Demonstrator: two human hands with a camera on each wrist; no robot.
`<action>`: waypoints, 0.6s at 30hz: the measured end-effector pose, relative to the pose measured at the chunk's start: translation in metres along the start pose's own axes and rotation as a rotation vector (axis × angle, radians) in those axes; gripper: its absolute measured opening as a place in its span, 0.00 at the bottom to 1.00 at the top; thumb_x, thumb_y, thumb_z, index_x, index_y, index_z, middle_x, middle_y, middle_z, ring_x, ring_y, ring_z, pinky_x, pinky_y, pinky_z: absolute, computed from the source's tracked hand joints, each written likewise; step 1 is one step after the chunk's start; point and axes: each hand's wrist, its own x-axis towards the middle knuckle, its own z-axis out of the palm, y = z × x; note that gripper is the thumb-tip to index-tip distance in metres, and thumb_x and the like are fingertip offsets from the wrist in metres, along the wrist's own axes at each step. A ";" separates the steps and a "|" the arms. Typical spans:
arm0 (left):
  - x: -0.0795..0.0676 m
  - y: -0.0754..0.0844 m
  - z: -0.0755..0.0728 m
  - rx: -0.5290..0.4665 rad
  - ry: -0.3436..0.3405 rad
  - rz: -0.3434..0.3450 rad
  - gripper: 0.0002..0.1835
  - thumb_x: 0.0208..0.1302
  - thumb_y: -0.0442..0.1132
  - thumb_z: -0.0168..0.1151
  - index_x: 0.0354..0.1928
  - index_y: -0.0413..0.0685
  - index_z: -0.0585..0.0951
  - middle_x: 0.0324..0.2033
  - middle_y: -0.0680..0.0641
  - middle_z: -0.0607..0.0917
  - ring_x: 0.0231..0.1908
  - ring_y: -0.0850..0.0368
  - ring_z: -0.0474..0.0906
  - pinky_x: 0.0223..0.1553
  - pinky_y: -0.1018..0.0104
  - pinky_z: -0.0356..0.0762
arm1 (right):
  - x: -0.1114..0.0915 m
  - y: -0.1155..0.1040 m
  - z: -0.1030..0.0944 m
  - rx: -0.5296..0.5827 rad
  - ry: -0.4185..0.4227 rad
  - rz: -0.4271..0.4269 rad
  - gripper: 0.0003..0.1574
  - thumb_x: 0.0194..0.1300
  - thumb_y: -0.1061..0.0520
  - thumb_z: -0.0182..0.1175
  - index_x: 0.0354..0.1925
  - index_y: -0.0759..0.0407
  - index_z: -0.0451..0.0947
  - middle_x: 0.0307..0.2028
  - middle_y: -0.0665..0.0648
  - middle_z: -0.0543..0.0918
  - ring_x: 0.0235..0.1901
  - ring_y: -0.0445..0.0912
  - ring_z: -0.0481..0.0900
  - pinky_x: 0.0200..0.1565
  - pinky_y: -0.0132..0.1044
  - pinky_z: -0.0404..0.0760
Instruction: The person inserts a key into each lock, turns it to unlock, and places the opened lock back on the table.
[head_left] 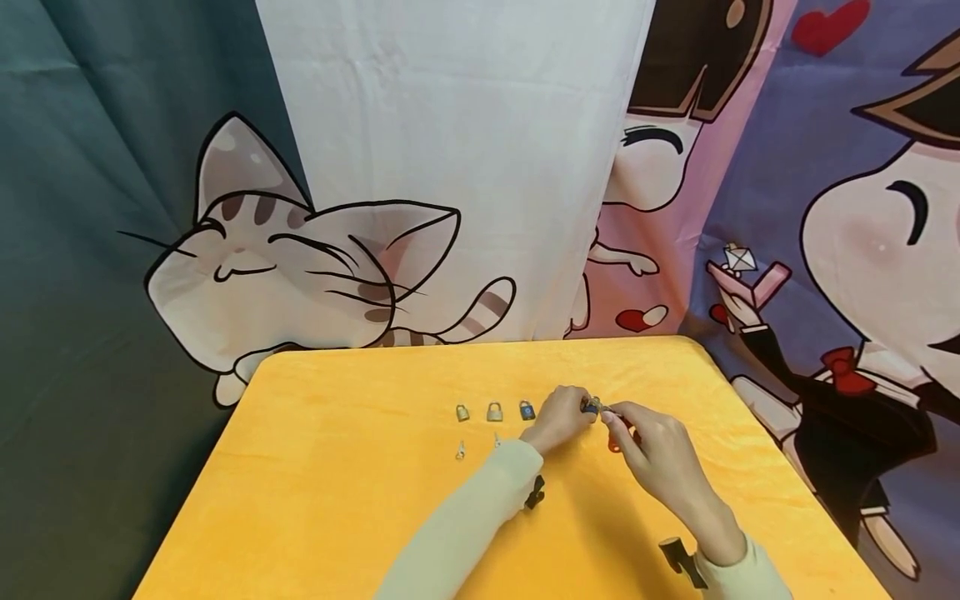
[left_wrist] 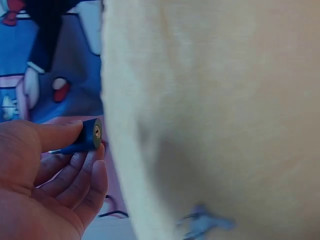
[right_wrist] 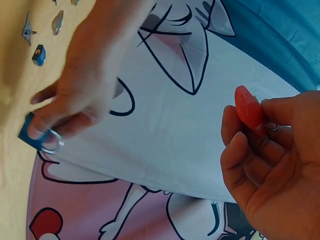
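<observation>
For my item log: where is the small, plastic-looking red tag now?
At right in the right wrist view, the red tag is held by the right hand, across from the blue, metal-shackled padlock in the left hand.

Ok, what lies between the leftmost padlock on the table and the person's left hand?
The head view shows a brass-coloured padlock there, then a blue padlock nearer the left hand.

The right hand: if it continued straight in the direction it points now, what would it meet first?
In the head view, the right hand points toward the blue padlock held by the left hand, so probably that padlock first; exact depth is unclear.
</observation>
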 end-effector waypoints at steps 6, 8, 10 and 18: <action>-0.006 0.003 -0.024 -0.098 0.062 0.002 0.07 0.64 0.43 0.67 0.41 0.50 0.84 0.29 0.55 0.84 0.23 0.67 0.73 0.24 0.75 0.72 | 0.010 -0.006 0.003 0.016 0.023 -0.050 0.09 0.59 0.67 0.66 0.32 0.54 0.80 0.18 0.39 0.73 0.16 0.27 0.65 0.21 0.20 0.66; -0.008 0.004 -0.032 -0.109 0.083 -0.004 0.08 0.64 0.43 0.67 0.42 0.51 0.84 0.31 0.55 0.85 0.24 0.67 0.75 0.25 0.76 0.73 | 0.015 -0.009 0.004 0.020 0.024 -0.065 0.09 0.59 0.67 0.67 0.33 0.54 0.80 0.19 0.39 0.73 0.17 0.28 0.65 0.21 0.20 0.67; -0.010 0.005 -0.039 -0.114 0.098 0.012 0.09 0.65 0.43 0.66 0.44 0.51 0.84 0.32 0.54 0.86 0.26 0.67 0.77 0.26 0.76 0.74 | 0.019 -0.012 0.004 0.025 0.030 -0.077 0.09 0.59 0.66 0.67 0.32 0.54 0.80 0.19 0.39 0.73 0.17 0.28 0.66 0.21 0.20 0.67; -0.019 0.019 -0.066 -0.090 0.150 0.109 0.10 0.66 0.42 0.65 0.47 0.51 0.83 0.41 0.53 0.87 0.39 0.63 0.83 0.33 0.77 0.78 | 0.031 -0.017 0.002 0.034 0.029 -0.103 0.10 0.59 0.66 0.67 0.31 0.52 0.78 0.19 0.41 0.74 0.17 0.30 0.65 0.22 0.20 0.66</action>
